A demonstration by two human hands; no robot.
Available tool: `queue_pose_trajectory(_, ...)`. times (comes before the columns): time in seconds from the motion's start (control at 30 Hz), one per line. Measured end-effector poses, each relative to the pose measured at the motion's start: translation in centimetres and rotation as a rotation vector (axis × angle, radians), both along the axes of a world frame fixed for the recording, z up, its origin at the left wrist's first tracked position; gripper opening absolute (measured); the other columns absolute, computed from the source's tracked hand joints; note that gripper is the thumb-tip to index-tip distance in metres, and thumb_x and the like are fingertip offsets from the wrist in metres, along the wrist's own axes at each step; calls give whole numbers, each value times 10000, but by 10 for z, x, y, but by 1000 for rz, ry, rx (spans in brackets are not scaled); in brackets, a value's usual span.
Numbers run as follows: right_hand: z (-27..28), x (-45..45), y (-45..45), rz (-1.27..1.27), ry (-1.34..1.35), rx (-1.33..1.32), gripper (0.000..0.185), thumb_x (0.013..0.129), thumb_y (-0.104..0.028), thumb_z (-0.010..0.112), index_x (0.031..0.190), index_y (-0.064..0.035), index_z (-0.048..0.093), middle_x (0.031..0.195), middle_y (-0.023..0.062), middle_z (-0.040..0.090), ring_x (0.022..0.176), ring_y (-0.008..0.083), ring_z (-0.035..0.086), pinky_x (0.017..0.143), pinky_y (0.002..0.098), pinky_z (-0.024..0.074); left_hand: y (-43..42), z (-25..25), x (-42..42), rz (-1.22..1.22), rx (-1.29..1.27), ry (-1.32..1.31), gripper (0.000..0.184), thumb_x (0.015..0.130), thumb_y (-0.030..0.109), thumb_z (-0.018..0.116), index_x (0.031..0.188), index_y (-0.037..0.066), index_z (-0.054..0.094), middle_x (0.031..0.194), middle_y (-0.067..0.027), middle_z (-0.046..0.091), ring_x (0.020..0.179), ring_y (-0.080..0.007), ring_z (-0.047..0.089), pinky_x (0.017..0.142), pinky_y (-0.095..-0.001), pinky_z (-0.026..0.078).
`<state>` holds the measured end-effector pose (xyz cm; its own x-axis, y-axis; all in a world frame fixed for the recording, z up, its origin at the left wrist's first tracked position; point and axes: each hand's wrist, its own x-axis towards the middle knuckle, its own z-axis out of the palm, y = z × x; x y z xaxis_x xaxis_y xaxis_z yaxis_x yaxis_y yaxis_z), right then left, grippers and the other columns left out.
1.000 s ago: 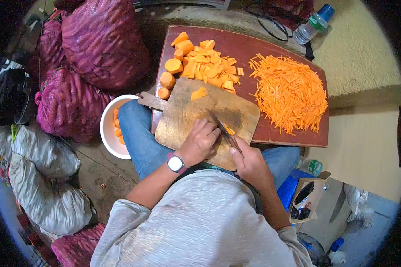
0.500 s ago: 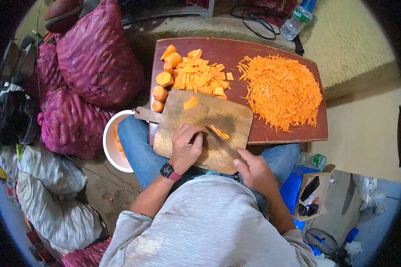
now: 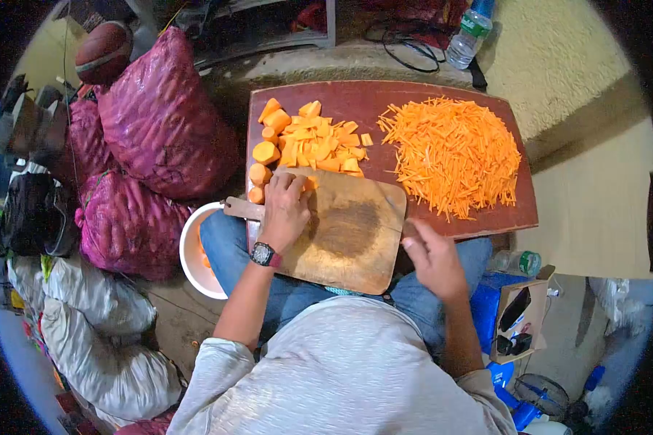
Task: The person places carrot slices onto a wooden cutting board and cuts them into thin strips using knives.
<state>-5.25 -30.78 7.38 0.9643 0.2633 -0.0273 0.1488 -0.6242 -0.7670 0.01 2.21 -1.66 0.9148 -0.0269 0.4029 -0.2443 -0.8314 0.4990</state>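
My left hand (image 3: 284, 210), wearing a wristwatch, is at the upper left of the wooden cutting board (image 3: 355, 250). Its bent fingers close over a few thin carrot slices (image 3: 311, 183), which they partly hide. Just off the board's right edge is my right hand (image 3: 437, 259), fingers curled round a knife whose blade is seen nearly edge-on and hard to make out. Beyond the board lie carrot chunks and flat slices (image 3: 319, 141). A large heap of carrot strips (image 3: 453, 156) sits to the right.
The dark red tabletop (image 3: 377, 94) lies across my knees. A white basin (image 3: 196, 272) with carrot pieces stands at left, beside purple net sacks (image 3: 167, 123) and white sacks (image 3: 101, 348). A water bottle (image 3: 469, 36) and a cardboard box (image 3: 522, 319) are at right.
My left hand has moved up and left from the cut strips to the slices. The strips are gone from the board. My right hand has shifted right, off the board. The view has tilted slightly.
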Motion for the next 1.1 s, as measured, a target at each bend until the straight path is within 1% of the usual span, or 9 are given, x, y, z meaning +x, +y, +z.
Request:
queue_pose_trajectory(0.17, -6, -17, 14, 39, 46, 107, 337, 1058, -183, 672, 1364, -42, 662, 995, 287, 757, 980, 498, 748, 801, 526, 591, 15, -12, 30, -79, 88, -61, 383, 784, -20, 742, 1163, 27, 751, 1131, -167, 662, 1075, -404, 622, 907, -509, 503)
queue_pose_trajectory(0.2, -3, -19, 15, 46, 78, 85, 355, 1050, -158, 680, 1370, -7, 658, 1022, 288, 758, 993, 474, 759, 813, 493, 590, 16, -10, 36, -106, 121, -26, 389, 774, -10, 748, 1161, 30, 752, 1129, -165, 662, 1057, -404, 622, 878, -506, 503)
queue_pose_trajectory(0.23, 1, -21, 15, 54, 110, 63, 373, 1041, -132, 688, 1377, 27, 654, 1049, 289, 759, 1005, 450, 770, 824, 459, 590, 14, -9, 39, -110, 124, -33, 389, 774, -10, 748, 1161, 30, 752, 1129, -165, 662, 1057, -404, 622, 878, -506, 503)
queue_pose_trajectory(0.5, 2, -29, 11, 83, 126, 51, 353, 1042, -147, 702, 1355, 9, 657, 1046, 283, 765, 971, 461, 767, 803, 481, 595, 7, 9, 66, -111, 339, -81, 421, 805, 55, 785, 1224, 59, 737, 1173, -111, 662, 1121, -353, 592, 949, -499, 450)
queue_pose_trajectory(0.57, -5, -30, 10, 76, 130, 33, 352, 1048, -226, 689, 1363, -75, 639, 1039, 283, 768, 995, 518, 736, 829, 588, 586, 20, -1, 87, -101, 326, -127, 420, 812, 128, 824, 1223, 85, 745, 1197, -112, 662, 1152, -350, 589, 966, -502, 438)
queue_pose_trajectory(0.7, -8, -30, 9, 81, 140, 59, 365, 1053, -239, 681, 1375, -77, 629, 1046, 285, 768, 995, 518, 737, 834, 590, 589, 22, 6, 108, -93, 359, -205, 539, 787, 195, 881, 1295, 128, 711, 1237, -96, 641, 1209, -338, 564, 985, -515, 415)
queue_pose_trajectory(0.77, -1, -30, 11, 79, 165, 26, 371, 1055, -248, 677, 1379, -74, 626, 1052, 287, 768, 998, 512, 739, 839, 593, 590, 13, 19, 107, -46, 363, -46, 484, 832, 197, 846, 1292, 126, 716, 1244, -106, 641, 1203, -340, 571, 1002, -523, 412)
queue_pose_trajectory(1.03, -8, -30, 9, 118, 159, 24, 381, 1057, -271, 673, 1371, -59, 633, 1061, 288, 768, 1002, 508, 743, 851, 600, 590, 10, 0, 187, -47, 313, -170, 397, 893, 260, 789, 1257, 114, 728, 1245, -139, 678, 1211, -355, 596, 1001, -550, 421)
queue_pose_trajectory(1.1, -6, -31, 10, 132, 172, -7, 381, 1057, -275, 672, 1368, -58, 636, 1064, 287, 768, 1002, 508, 744, 852, 600, 591, 13, -6, 213, 1, 522, -30, 347, 894, 296, 774, 1192, 121, 741, 1193, -133, 707, 1171, -371, 628, 970, -568, 431)
